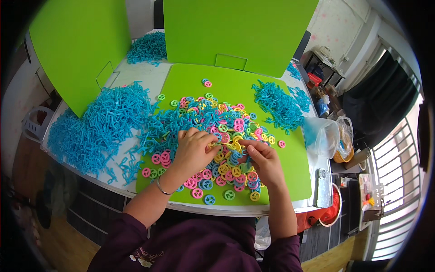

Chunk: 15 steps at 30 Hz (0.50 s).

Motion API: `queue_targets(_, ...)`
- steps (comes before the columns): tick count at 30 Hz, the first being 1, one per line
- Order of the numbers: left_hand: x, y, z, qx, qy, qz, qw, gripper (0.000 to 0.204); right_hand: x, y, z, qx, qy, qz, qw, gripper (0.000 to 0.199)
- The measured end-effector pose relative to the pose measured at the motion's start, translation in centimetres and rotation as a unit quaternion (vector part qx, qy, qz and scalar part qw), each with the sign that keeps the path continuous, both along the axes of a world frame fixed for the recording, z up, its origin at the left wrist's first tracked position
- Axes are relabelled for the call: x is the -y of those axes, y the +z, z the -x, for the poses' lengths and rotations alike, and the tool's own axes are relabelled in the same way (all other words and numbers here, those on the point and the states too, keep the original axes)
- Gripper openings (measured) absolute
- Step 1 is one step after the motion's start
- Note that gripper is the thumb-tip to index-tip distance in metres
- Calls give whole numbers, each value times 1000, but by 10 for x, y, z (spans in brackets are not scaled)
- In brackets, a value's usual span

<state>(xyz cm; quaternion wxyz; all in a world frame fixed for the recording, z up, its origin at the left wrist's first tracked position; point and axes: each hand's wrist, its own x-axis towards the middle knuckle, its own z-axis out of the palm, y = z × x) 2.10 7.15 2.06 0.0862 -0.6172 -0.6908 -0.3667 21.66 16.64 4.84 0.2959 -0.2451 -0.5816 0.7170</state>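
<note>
A heap of small plastic wheels (226,131) in pink, yellow, green and blue lies on a bright green mat (290,181). My left hand (192,152) rests on the heap with its fingers curled around a small piece that I cannot make out. My right hand (263,161) pinches a small blue piece (248,161) between thumb and fingers, close to the left hand. A thin bracelet (162,187) circles my left wrist.
Piles of blue plastic sticks lie at the left (99,127), back (147,47) and right (278,104). Upright green boards (235,31) stand behind. A clear plastic bag (321,136) sits at the right edge. A phone (324,188) lies near the table's front right corner.
</note>
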Motion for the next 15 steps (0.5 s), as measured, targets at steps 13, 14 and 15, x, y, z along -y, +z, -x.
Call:
queue_targets(13, 6, 14, -15, 232, -137, -12, 963, 16, 6, -19, 12, -92, 7, 43, 995, 25)
queue_targets(14, 7, 16, -19, 232, -138, -12, 963, 16, 6, -21, 13, -95, -8, 51, 994, 22)
queue_targets(15, 8, 16, -21, 289, -158, -29, 944, 13, 7, -19, 13, -95, -6, 51, 994, 22)
